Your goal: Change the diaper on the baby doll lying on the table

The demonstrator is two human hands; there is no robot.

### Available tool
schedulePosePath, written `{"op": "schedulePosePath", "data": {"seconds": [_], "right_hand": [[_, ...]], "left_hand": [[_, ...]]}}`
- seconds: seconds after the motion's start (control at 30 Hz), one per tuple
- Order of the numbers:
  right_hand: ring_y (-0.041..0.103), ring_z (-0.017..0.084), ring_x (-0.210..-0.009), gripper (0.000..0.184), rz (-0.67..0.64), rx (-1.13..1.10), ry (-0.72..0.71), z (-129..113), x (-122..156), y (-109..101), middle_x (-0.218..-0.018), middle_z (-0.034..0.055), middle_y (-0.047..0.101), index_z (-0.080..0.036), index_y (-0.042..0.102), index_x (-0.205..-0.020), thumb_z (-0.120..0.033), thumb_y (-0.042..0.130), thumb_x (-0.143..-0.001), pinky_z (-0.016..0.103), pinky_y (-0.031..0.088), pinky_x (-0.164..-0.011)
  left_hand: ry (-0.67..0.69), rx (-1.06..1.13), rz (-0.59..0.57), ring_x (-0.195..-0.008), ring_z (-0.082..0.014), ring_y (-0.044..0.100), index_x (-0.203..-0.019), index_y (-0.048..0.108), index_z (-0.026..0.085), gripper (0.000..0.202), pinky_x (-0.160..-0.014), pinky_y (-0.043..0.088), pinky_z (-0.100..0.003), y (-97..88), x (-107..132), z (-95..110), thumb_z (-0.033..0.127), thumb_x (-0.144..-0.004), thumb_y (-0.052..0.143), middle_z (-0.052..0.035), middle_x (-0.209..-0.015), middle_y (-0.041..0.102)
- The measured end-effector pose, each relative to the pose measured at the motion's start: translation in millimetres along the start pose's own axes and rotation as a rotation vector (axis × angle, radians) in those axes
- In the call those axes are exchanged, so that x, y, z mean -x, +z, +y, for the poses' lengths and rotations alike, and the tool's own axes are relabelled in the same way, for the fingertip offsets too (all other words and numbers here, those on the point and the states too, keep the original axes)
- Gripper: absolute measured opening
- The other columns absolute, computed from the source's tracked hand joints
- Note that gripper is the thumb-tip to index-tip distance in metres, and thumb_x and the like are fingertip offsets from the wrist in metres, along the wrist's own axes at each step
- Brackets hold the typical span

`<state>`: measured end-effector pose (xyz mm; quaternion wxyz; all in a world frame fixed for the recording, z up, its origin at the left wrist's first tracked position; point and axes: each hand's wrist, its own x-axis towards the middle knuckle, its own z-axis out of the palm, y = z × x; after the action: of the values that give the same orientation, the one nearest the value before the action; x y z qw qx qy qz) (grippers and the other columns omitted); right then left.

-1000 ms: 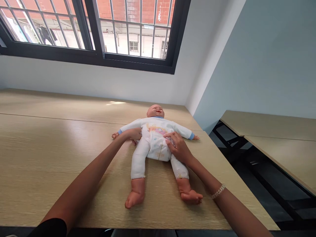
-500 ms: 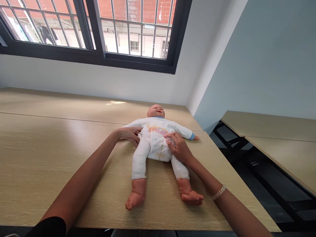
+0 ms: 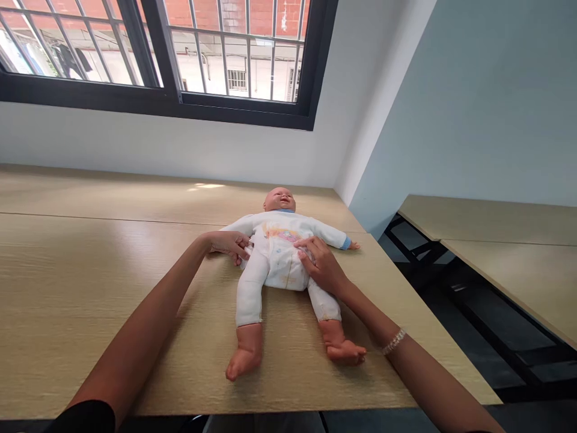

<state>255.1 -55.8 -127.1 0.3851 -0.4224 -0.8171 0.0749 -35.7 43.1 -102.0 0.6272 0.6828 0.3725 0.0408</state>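
Observation:
A baby doll lies on its back on the wooden table, its head toward the window wall and its bare feet toward me. It wears a white suit with blue cuffs and a printed chest. Around its hips is a white diaper. My left hand is at the doll's side, left in view, its fingertips pinched on the white side edge of the diaper. Across the diaper's front, on the right, lies my right hand, fingers stretched over the waist and thumb apart. Its fingertips touch the diaper.
The light wooden table has a seam running across it and ends at a right edge near the doll's arm. Beyond that edge, a second table with a black frame stands apart. A barred window is in the wall behind.
My left hand has moved slightly outward, to the left, from the doll's side. My right hand stays on the diaper's front. The whole view has shifted a little.

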Motion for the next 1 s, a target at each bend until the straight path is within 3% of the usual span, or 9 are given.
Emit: {"op": "schedulePosePath", "data": {"seconds": [0.13, 0.33, 0.43, 0.57, 0.67, 0.87, 1.0], "right_hand": [[0.054, 0.027, -0.104, 0.023, 0.001, 0.012, -0.001, 0.4, 0.1, 0.6, -0.108, 0.0093, 0.062, -0.018, 0.060, -0.111, -0.022, 0.043, -0.096, 0.046, 0.043, -0.098], [0.054, 0.027, -0.104, 0.023, -0.004, 0.029, -0.002, -1.9, -0.7, 0.1, -0.108, 0.0099, 0.061, -0.017, 0.060, -0.110, -0.022, 0.042, -0.097, 0.045, 0.043, -0.097], [0.054, 0.027, -0.104, 0.023, -0.003, 0.033, -0.002, -2.7, -0.9, 0.1, -0.107, 0.0103, 0.061, -0.016, 0.060, -0.110, -0.022, 0.041, -0.097, 0.045, 0.043, -0.097], [0.054, 0.027, -0.104, 0.023, 0.002, 0.035, -0.001, -2.8, -0.7, 0.1, -0.108, 0.0102, 0.062, -0.016, 0.060, -0.110, -0.022, 0.042, -0.097, 0.045, 0.043, -0.097], [0.054, 0.027, -0.104, 0.022, 0.001, 0.032, 0.004, -3.1, -0.4, -0.1, -0.108, 0.0098, 0.062, -0.017, 0.060, -0.109, -0.023, 0.042, -0.097, 0.044, 0.043, -0.097], [0.054, 0.027, -0.104, 0.023, 0.000, 0.025, 0.010, -4.0, -0.1, 0.0, -0.108, 0.0094, 0.061, -0.017, 0.060, -0.110, -0.022, 0.042, -0.097, 0.044, 0.043, -0.097], [0.054, 0.027, -0.103, 0.023, 0.004, 0.023, 0.008, -4.3, -0.2, 0.1, -0.108, 0.0098, 0.062, -0.015, 0.060, -0.109, -0.021, 0.042, -0.097, 0.044, 0.043, -0.097]], "left_hand": [[-0.053, -0.050, -0.040, -0.064, -0.0141, 0.064, -0.076, 0.066, 0.016, 0.037, -0.064, 0.053, -0.025, -2.6, -0.9, -1.2, 0.038, -0.054, 0.086, -0.0003, -0.072, 0.068], [-0.021, -0.032, -0.028, -0.089, -0.0174, 0.067, -0.091, 0.070, 0.020, 0.033, -0.079, 0.054, -0.025, -14.9, 9.8, 1.4, 0.032, -0.062, 0.082, -0.0022, -0.093, 0.073], [0.024, 0.034, -0.012, -0.092, -0.0176, 0.067, -0.095, 0.069, 0.019, 0.033, -0.081, 0.054, -0.026, -12.9, 13.1, 3.3, 0.030, -0.066, 0.080, -0.0035, -0.098, 0.072], [0.121, 0.182, 0.089, -0.081, -0.0130, 0.065, -0.105, 0.061, 0.020, 0.046, -0.072, 0.052, -0.022, -1.9, 10.8, 4.1, 0.023, -0.065, 0.082, -0.0013, -0.096, 0.068], [0.164, 0.210, 0.090, -0.069, -0.0079, 0.059, -0.108, 0.056, 0.021, 0.055, -0.058, 0.045, -0.015, 5.2, 8.9, 7.0, 0.017, -0.062, 0.085, 0.0025, -0.087, 0.064], [0.199, 0.176, 0.107, -0.056, -0.0031, 0.044, -0.086, 0.058, 0.017, 0.038, -0.045, 0.031, -0.012, 10.0, 12.9, 17.3, 0.024, -0.063, 0.088, 0.0044, -0.076, 0.054], [0.216, 0.112, 0.147, -0.058, -0.0054, 0.045, -0.082, 0.062, 0.016, 0.034, -0.045, 0.030, -0.013, 7.9, 17.6, 20.0, 0.031, -0.064, 0.087, 0.0035, -0.069, 0.053]]}}
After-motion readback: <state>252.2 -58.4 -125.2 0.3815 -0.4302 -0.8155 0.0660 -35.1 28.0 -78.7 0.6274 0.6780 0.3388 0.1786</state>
